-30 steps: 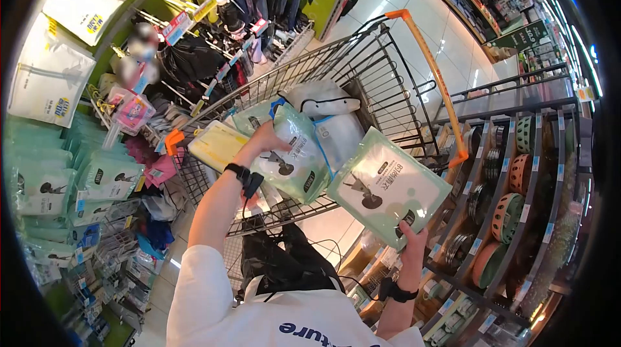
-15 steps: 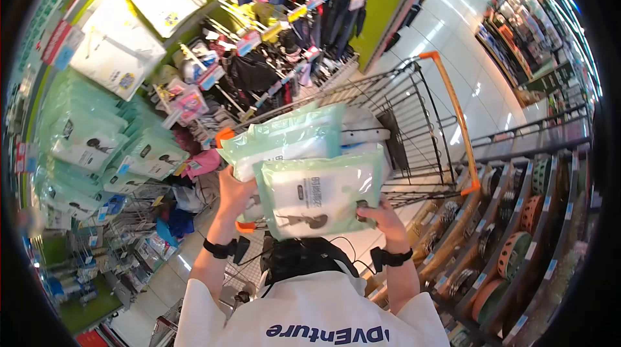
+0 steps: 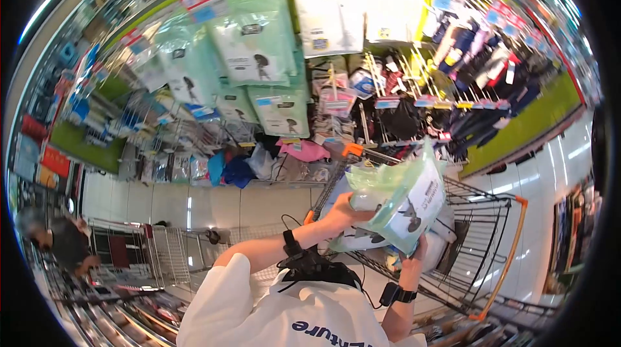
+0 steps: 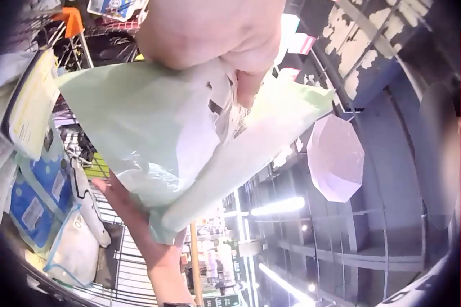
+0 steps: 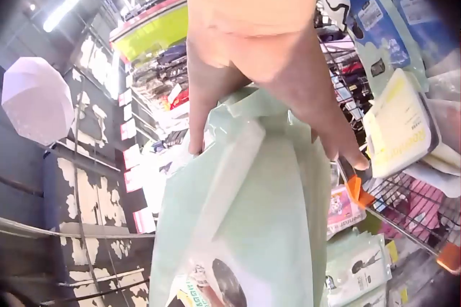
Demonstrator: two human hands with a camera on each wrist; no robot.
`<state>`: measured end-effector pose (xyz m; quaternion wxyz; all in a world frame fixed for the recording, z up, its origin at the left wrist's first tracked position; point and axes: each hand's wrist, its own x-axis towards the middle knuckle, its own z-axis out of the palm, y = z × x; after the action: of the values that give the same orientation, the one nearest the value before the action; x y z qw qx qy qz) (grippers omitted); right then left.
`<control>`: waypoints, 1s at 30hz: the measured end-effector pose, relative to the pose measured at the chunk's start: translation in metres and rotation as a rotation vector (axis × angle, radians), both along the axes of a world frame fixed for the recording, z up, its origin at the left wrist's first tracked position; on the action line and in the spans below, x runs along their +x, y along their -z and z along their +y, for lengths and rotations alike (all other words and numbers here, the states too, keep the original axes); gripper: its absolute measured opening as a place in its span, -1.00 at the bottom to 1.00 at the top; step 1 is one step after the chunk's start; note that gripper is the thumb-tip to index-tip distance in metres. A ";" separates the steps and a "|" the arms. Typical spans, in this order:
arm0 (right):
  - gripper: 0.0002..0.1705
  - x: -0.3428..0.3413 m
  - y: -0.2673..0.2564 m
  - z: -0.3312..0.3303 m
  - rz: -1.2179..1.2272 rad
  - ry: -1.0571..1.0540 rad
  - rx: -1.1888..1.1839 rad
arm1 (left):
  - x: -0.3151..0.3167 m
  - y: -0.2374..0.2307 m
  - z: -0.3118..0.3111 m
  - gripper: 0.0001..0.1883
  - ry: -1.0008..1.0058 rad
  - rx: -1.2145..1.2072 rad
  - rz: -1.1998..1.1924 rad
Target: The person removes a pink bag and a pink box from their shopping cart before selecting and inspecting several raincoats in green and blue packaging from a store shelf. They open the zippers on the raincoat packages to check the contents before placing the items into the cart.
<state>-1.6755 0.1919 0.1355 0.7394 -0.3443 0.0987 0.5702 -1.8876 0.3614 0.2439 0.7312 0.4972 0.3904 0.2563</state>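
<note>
Left wrist: cart (image 4: 108, 271) holds blue pkg (image 4: 32, 210), L hand (image 4: 209, 26) grips green pkg (image 4: 151, 123).

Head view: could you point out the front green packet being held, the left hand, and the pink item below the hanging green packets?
Green packet (image 3: 420, 202): head view, printed front.
Left hand (image 3: 348, 213): head view, back of the hand.
Pink item (image 3: 305, 150): head view, middle.
</note>
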 end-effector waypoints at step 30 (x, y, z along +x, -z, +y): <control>0.21 0.102 -0.187 0.019 -1.800 -0.034 -0.493 | 0.022 0.020 -0.013 -0.39 0.179 -0.447 -0.369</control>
<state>-1.5733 0.2110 0.3228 0.4350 -0.8051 -0.3982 0.0626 -1.8659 0.3481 0.2237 0.9007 0.3017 0.2522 0.1846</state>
